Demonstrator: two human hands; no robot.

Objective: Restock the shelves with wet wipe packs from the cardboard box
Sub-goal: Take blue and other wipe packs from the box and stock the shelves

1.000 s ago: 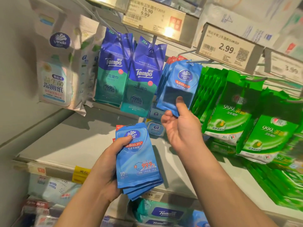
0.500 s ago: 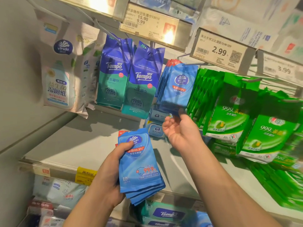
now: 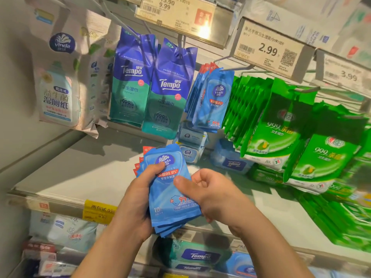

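- A stack of blue Vinda wipe packs (image 3: 170, 189), printed "99.9%" and "10", sits low in the centre of the frame.
- The left hand (image 3: 138, 199) grips the stack; the right hand (image 3: 208, 191) pinches its top pack.
- Above hang more blue Vinda packs (image 3: 212, 101), under a "2.99" price tag (image 3: 269, 51).
- Tempo packs (image 3: 152, 87) hang left, green "999" packs (image 3: 281, 125) right.

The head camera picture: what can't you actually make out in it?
- Cardboard box: not in the head view at all.
- Count of blue packs in the stack: left hand and right hand cover it.
- 3.99 price tag: small print blurred.
- Bottom-shelf Tempo pack: partly behind the forearms.
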